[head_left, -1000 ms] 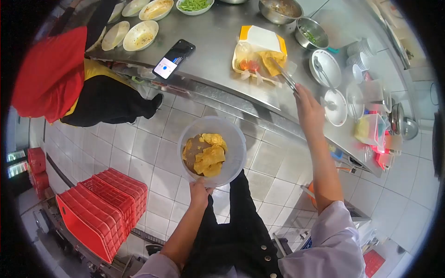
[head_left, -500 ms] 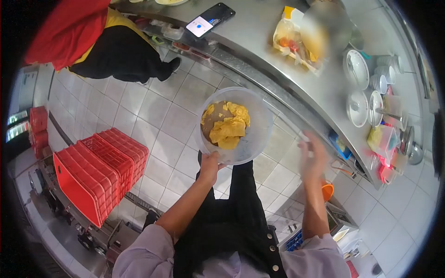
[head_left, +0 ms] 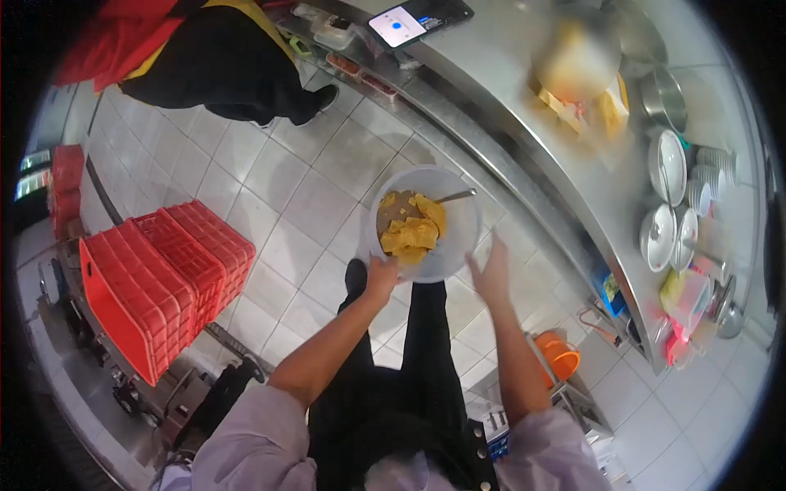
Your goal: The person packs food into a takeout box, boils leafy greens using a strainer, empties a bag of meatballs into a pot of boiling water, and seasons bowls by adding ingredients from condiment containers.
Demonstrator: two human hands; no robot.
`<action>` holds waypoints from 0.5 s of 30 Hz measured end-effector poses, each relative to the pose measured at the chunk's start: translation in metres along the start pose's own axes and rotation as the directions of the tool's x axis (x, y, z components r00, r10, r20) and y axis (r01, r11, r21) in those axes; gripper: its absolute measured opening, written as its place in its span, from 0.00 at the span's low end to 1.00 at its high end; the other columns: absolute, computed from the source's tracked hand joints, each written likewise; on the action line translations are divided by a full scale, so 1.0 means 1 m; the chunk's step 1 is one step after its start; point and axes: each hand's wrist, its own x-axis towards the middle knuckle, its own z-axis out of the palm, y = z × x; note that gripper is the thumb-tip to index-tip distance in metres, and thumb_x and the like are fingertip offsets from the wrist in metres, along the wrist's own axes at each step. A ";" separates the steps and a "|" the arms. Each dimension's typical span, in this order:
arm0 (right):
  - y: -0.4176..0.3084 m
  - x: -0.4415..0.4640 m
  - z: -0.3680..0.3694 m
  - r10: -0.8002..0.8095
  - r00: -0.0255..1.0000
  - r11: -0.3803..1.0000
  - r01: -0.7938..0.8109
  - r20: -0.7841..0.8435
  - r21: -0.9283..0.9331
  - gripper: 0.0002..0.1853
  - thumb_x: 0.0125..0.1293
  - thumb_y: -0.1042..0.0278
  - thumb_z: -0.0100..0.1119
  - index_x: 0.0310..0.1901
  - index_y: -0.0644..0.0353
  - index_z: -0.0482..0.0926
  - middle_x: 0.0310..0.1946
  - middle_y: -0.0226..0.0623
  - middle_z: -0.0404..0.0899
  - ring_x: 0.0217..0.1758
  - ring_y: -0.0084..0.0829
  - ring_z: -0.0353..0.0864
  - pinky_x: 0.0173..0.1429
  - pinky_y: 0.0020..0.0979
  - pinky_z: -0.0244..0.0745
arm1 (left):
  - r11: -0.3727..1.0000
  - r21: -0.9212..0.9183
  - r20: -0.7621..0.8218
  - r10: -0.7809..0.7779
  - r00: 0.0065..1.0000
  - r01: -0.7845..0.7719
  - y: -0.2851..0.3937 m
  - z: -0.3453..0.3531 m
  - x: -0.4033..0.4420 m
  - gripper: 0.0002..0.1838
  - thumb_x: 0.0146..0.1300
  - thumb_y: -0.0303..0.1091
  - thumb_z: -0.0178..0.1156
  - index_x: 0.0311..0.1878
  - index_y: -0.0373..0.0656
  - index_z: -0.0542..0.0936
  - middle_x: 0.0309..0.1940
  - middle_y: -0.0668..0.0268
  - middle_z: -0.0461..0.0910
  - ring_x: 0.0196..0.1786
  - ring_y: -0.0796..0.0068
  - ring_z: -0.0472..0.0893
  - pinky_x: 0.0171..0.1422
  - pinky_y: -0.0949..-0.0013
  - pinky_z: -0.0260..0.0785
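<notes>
Floor [head_left: 278,217] of pale tiles lies open beneath the work, so anything dropped would land there rather than on the steel counter [head_left: 499,53], whose edge runs beyond and to the right. A co-worker [head_left: 229,69] in dark trousers stands at that counter's far left; a step backwards could crowd the space. Red crates [head_left: 164,270] stand well apart on the left, an unlikely snag. The translucent tub [head_left: 461,237] is held in mid-air before the wearer's legs, and its near rim is grasped by the left hand [head_left: 382,277] alone; one-sided support could let it tip away under its load. The right hand [head_left: 491,274], blurred, has its fingers spread beside the tub; whether they touch it I cannot tell, but a knock could jolt it. Yellow pieces [head_left: 409,235] heaped inside might slide if it tilts. The metal utensil [head_left: 458,196] slants up towards the far rim, its end protruding; a bump there could flip it out.
</notes>
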 end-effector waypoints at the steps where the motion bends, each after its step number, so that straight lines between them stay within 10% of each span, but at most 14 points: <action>1: 0.006 -0.020 0.005 -0.005 0.999 0.999 0.006 0.032 -0.032 0.47 0.67 0.64 0.71 0.81 0.60 0.51 0.72 0.65 0.61 0.73 0.64 0.67 0.73 0.51 0.70 | 0.997 -0.054 -0.021 0.046 0.999 -0.047 0.000 0.015 0.039 0.29 0.73 0.32 0.57 0.74 0.40 0.60 0.63 0.52 0.74 0.60 0.54 0.82 0.51 0.49 0.86; 4: 0.002 -0.077 -0.021 0.006 0.994 1.000 -0.010 0.109 0.028 0.39 0.69 0.69 0.68 0.77 0.66 0.59 0.71 0.60 0.64 0.66 0.54 0.75 0.68 0.44 0.75 | 0.888 -0.163 0.009 0.436 0.900 -0.429 -0.063 0.048 0.239 0.31 0.71 0.35 0.62 0.74 0.38 0.63 0.61 0.52 0.78 0.59 0.56 0.83 0.49 0.49 0.85; 6: -0.013 -0.095 -0.058 0.169 0.968 0.971 -0.196 0.185 0.136 0.39 0.67 0.73 0.69 0.77 0.61 0.62 0.68 0.52 0.68 0.54 0.41 0.85 0.55 0.39 0.80 | 0.845 -0.234 -0.052 0.482 0.875 -0.480 -0.014 0.090 0.231 0.30 0.71 0.36 0.64 0.72 0.38 0.66 0.58 0.52 0.80 0.57 0.57 0.84 0.51 0.49 0.84; 10: -0.043 -0.076 -0.153 -0.036 0.998 0.996 0.041 0.058 -0.075 0.28 0.64 0.78 0.69 0.67 0.64 0.74 0.58 0.51 0.77 0.48 0.37 0.86 0.53 0.38 0.81 | 0.983 -0.032 -0.115 0.178 0.977 -0.182 0.058 0.139 0.223 0.35 0.71 0.35 0.65 0.74 0.37 0.61 0.65 0.48 0.75 0.60 0.55 0.82 0.52 0.53 0.85; 12: -0.044 -0.045 -0.196 -0.160 0.982 0.987 0.156 -0.104 -0.044 0.23 0.63 0.81 0.66 0.61 0.64 0.78 0.53 0.51 0.80 0.48 0.41 0.85 0.56 0.40 0.79 | 0.800 0.346 -0.146 0.562 0.814 -0.490 0.022 0.147 0.330 0.33 0.69 0.36 0.66 0.71 0.30 0.67 0.56 0.45 0.81 0.50 0.52 0.86 0.45 0.51 0.85; 15: -0.051 0.032 -0.260 -0.168 0.938 0.986 0.158 -0.304 -0.057 0.21 0.65 0.79 0.62 0.60 0.64 0.78 0.55 0.50 0.80 0.56 0.43 0.82 0.61 0.40 0.75 | 0.962 -0.112 -0.104 0.237 0.966 -0.248 0.046 0.171 0.333 0.37 0.67 0.41 0.67 0.72 0.29 0.67 0.59 0.43 0.80 0.59 0.52 0.83 0.58 0.52 0.81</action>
